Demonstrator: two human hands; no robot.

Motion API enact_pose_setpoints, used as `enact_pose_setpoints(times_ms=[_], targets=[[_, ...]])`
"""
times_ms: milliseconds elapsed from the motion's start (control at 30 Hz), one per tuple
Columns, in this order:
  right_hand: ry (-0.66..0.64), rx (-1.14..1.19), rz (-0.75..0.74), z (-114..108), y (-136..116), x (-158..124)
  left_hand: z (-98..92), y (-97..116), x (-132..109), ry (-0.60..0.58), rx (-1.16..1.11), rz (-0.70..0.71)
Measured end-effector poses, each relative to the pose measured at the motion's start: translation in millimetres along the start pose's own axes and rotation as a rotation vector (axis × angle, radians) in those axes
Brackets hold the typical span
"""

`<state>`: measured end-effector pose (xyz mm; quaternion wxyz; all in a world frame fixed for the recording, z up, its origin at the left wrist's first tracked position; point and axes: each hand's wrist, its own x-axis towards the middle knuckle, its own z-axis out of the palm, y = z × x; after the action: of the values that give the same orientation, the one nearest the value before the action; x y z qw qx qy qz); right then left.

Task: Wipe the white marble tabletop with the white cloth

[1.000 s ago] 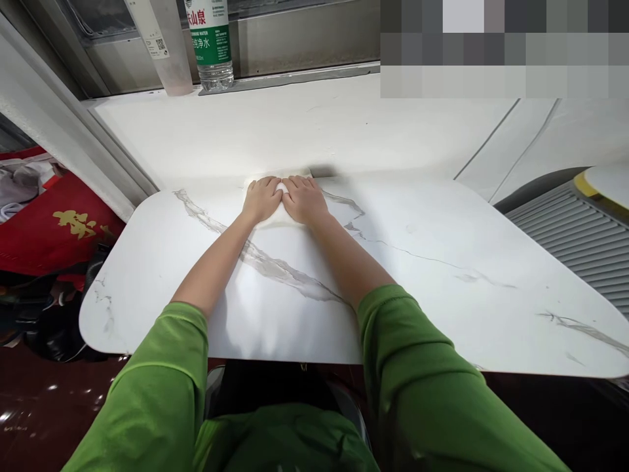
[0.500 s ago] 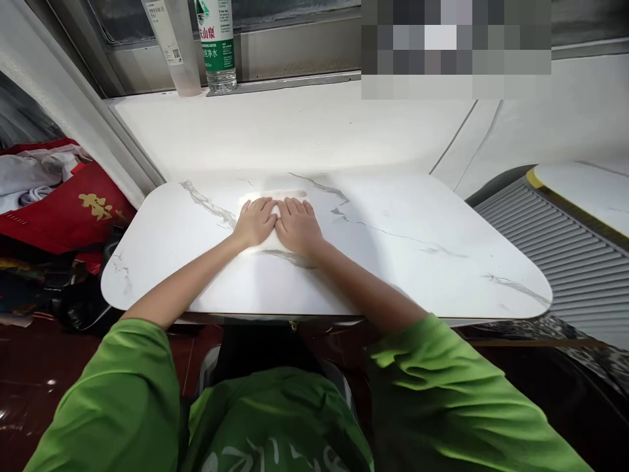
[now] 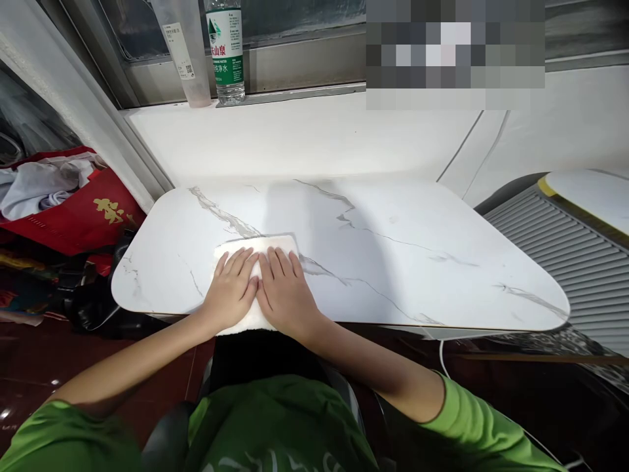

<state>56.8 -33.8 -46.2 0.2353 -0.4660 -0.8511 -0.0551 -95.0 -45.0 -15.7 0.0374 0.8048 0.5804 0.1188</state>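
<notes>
A white cloth (image 3: 255,243) lies spread on the white marble-patterned table (image 3: 452,288), left of the middle, and its near end reaches over the table's front edge. My left hand (image 3: 230,290) rests flat on the left part of the cloth, fingers stretched forward. Beside it, my right hand (image 3: 285,294) presses flat on the right part, fingers also straight. The two thumbs meet or nearly meet between the hands. Neither hand wraps round the cloth; part of it is hidden beneath them.
On the window ledge behind stand a water bottle (image 3: 228,59) with a green and white label and a clear plastic container (image 3: 189,65). A red bag (image 3: 81,210) with white cloth in it is at the left. A ribbed grey panel (image 3: 555,242) stands at the right.
Both hands and the cloth have come from the back of the table toward me and slightly left, to the front edge. My elbows have moved outward and the view has shifted slightly.
</notes>
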Motion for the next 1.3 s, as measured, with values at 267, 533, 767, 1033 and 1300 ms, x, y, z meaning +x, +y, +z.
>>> enact_pose_setpoints(times_ms=[267, 533, 767, 1033, 1300], targets=[[-0.13, 0.007, -0.031, 1.0, -7.1, 23.7, -5.5, -25.0, 7.2, -0.044, -0.048, 0.027], [-0.185, 0.128, 0.033, 41.8, 24.5, 132.0, -0.2, -103.8, 103.3, 0.036, -0.061, 0.011], [-0.067, 0.198, 0.119, 85.3, 62.7, 210.8, 7.1, -148.3, 194.8, 0.082, -0.11, 0.028], [-0.031, 0.197, 0.125, 111.5, 88.7, 246.5, 12.6, -162.1, 239.3, 0.104, -0.11, 0.027], [-0.032, 0.168, 0.129, 112.4, 89.3, 247.4, 13.2, -160.1, 242.6, 0.083, -0.052, 0.007]])
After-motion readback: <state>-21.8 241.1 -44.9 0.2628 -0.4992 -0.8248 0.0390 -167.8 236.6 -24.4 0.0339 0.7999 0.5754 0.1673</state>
